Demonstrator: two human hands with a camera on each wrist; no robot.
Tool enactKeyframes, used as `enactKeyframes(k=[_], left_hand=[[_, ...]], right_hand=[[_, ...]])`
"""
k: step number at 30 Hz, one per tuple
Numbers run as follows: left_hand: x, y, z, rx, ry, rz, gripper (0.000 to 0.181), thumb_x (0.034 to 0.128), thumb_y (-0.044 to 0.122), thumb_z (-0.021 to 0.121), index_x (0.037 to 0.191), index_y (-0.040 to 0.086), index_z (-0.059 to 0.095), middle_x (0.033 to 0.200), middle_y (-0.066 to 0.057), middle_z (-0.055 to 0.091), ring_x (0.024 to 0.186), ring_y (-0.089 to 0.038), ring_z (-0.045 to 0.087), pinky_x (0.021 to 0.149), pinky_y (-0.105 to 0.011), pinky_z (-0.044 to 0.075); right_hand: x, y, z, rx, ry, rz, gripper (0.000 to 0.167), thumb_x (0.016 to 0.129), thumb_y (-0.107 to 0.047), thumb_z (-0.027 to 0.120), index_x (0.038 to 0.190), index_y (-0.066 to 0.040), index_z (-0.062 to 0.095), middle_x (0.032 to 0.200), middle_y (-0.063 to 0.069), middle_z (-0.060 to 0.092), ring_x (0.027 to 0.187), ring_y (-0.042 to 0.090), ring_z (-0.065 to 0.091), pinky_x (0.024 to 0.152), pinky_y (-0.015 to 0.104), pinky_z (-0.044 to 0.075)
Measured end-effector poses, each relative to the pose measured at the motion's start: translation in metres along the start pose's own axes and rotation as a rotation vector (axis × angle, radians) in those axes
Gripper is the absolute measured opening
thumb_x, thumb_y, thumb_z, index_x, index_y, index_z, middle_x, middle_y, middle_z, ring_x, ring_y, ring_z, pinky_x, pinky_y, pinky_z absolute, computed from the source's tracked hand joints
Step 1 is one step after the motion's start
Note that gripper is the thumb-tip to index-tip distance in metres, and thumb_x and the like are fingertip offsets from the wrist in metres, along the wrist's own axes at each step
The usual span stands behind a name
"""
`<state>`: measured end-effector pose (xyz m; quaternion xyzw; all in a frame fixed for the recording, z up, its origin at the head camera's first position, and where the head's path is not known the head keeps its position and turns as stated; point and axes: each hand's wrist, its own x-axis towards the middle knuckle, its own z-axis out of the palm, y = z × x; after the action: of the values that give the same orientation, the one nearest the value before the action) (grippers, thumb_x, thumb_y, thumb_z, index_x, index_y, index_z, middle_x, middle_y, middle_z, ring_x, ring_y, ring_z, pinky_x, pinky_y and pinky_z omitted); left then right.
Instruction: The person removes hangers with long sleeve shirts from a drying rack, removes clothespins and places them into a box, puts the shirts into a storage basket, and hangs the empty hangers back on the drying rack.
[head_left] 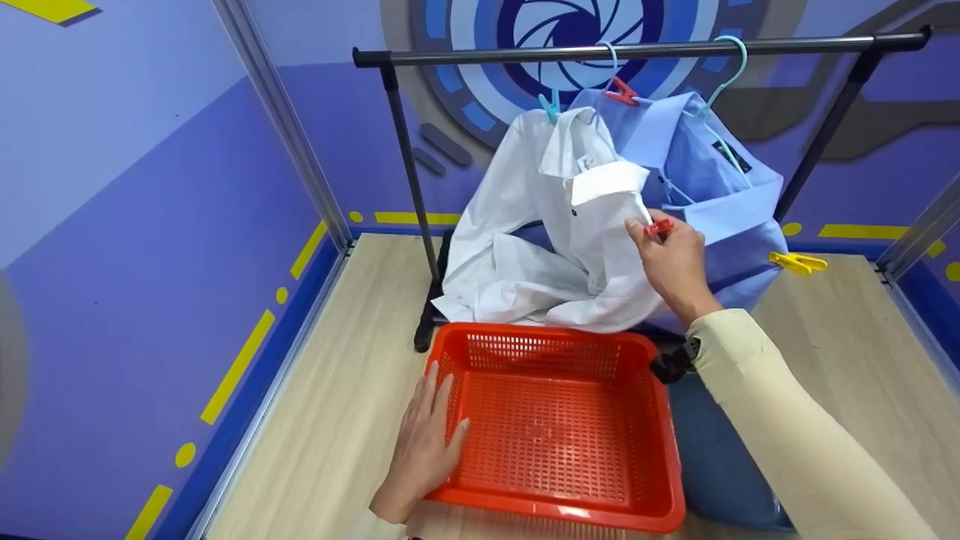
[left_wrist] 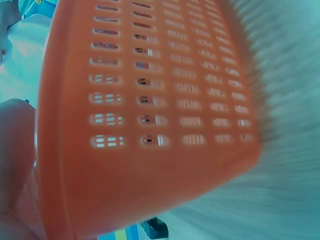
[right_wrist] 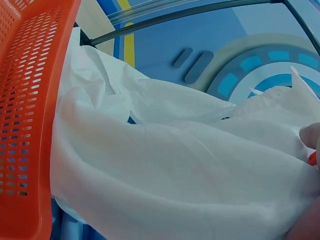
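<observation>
Purple wall (head_left: pixel 337 135) behind; the white shirt (head_left: pixel 607 244) droops in creases.

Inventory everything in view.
Basket: 1, red, front centre.
Tub: 1, blue-grey, beside basket.
Rack: 1, black, behind basket.
White shirt: 1, white, on rack.
Blue shirt: 1, blue, on rack.
Hangers: 2, pale blue and teal, on rack.
Teal peg: 1, teal, on white shirt.
Red pegs: 2, red, blue shirt and right hand.
Yellow peg: 1, yellow, on blue shirt.
Walls: 3, blue-purple, around.
Posts: 2, silver, wall corners.
Surface: 1, beige, underneath.
Wrist device: 1 clear, black, right wrist.
Sleeves: 2, cream, forearms.
Left hand: 1, on basket rim.
Right hand: 1, at white shirt.
</observation>
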<state>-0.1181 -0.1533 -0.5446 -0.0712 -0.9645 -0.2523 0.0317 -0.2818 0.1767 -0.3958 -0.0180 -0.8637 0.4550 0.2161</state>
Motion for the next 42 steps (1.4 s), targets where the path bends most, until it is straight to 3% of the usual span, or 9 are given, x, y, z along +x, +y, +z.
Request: enactKeyframes(k=[11,19,23,28,33,42], left_hand=[[-0.001,-0.008,0.004,0.023,-0.025,-0.039,0.069,0.0943,0.03,0.058,0.153,0.013,0.027,0.164,-0.006,0.008,0.15,-0.033,0.013,0.114,-0.057,0.029],[-0.002,-0.014,0.006,0.047,-0.012,-0.065,0.069,0.0935,0.025,0.06,0.153,0.014,0.026,0.164,-0.006,0.009,0.149,-0.033,0.017,0.112,-0.055,0.033],[-0.002,-0.016,0.007,0.032,-0.017,-0.074,0.069,0.0936,0.024,0.06,0.153,0.014,0.026,0.164,-0.005,0.009,0.149,-0.033,0.017,0.112,-0.055,0.032],[-0.002,-0.016,0.006,0.022,-0.018,-0.084,0.069,0.0938,0.025,0.06,0.153,0.016,0.026,0.165,-0.003,0.007,0.15,-0.033,0.016,0.112,-0.056,0.033],[-0.002,-0.015,0.007,0.029,-0.012,-0.102,0.072,0.0923,0.027,0.062,0.154,0.018,0.026,0.165,0.0,0.007,0.15,-0.032,0.016,0.111,-0.056,0.034],[-0.002,-0.016,0.007,0.038,-0.012,-0.094,0.072,0.093,0.024,0.061,0.154,0.016,0.023,0.165,0.0,0.007,0.15,-0.029,0.019,0.11,-0.053,0.037]], right_hand=[[0.0,0.001,0.003,0.035,0.131,-0.056,0.02,0.09,-0.023,0.063,0.086,-0.004,0.068,0.062,-0.004,0.049,0.069,0.019,0.048,0.061,0.022,0.032],[-0.001,0.0,0.006,0.064,0.194,-0.081,0.022,0.089,-0.023,0.065,0.099,-0.006,0.074,0.08,0.011,0.069,0.074,0.015,0.054,0.065,0.018,0.036],[-0.001,-0.001,0.006,0.077,0.228,-0.1,0.022,0.089,-0.022,0.066,0.1,-0.005,0.074,0.086,0.012,0.072,0.075,0.009,0.055,0.066,0.016,0.037],[0.0,-0.005,0.007,0.106,0.269,-0.124,0.02,0.089,-0.022,0.066,0.097,-0.005,0.075,0.078,0.011,0.068,0.068,0.004,0.05,0.061,0.016,0.035],[0.0,-0.007,0.006,0.108,0.299,-0.14,0.019,0.089,-0.023,0.066,0.092,-0.005,0.074,0.068,-0.001,0.061,0.064,0.005,0.047,0.058,0.017,0.032],[-0.003,-0.01,0.002,0.108,0.317,-0.165,0.019,0.089,-0.021,0.066,0.09,-0.003,0.073,0.065,-0.007,0.056,0.061,0.004,0.045,0.057,0.018,0.031]])
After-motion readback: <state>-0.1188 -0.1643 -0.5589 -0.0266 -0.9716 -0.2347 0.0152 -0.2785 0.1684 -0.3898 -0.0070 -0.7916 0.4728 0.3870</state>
